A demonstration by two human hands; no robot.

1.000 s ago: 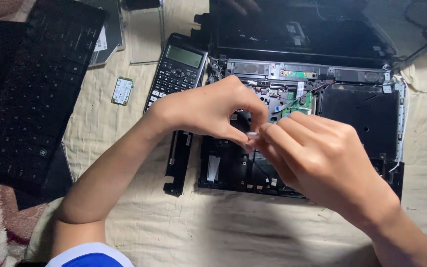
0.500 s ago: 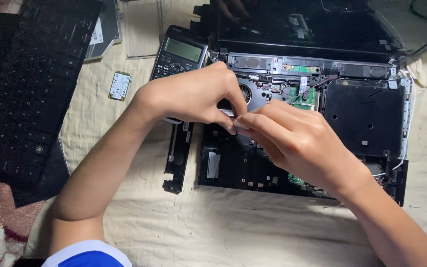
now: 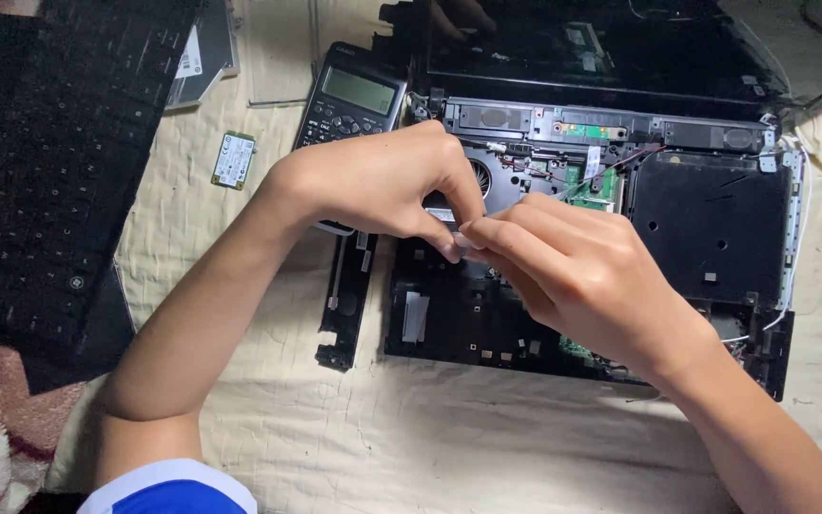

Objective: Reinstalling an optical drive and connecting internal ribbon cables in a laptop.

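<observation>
Head camera, looking straight down. A person's two bare hands meet above an opened laptop base (image 3: pixel 706 228) that lies on a cream cloth (image 3: pixel 487 447). The left hand (image 3: pixel 373 186) reaches in from the lower left, its fingers curled and its thumb and forefinger pressed together at the tips. The right hand (image 3: pixel 587 276) comes in from the lower right, its fingers bunched and pointing left, so that the fingertips of both hands touch. Between them sits a small pale part (image 3: pixel 463 238), pinched from both sides; it is too small and too covered to tell what it is. This meeting point hangs over the left-middle of the laptop base, just below the round cooling fan (image 3: pixel 483 178) and left of a green circuit board (image 3: pixel 590 179).

The black inner frame of the base shows empty bays and thin wires along the right edge. The laptop's dark screen (image 3: pixel 601 48) lies flat beyond it at the top of the view.

Left of the base, a narrow black plastic strip (image 3: pixel 344 305) lies on the cloth. Above it, partly under the left hand, rests a dark calculator (image 3: pixel 354 100) with a grey display. Farther left are a small green card (image 3: pixel 233 159) and a large black removed keyboard (image 3: pixel 40 171), which runs off the left edge. A blue and white sleeve (image 3: pixel 168 490) shows at the bottom.
</observation>
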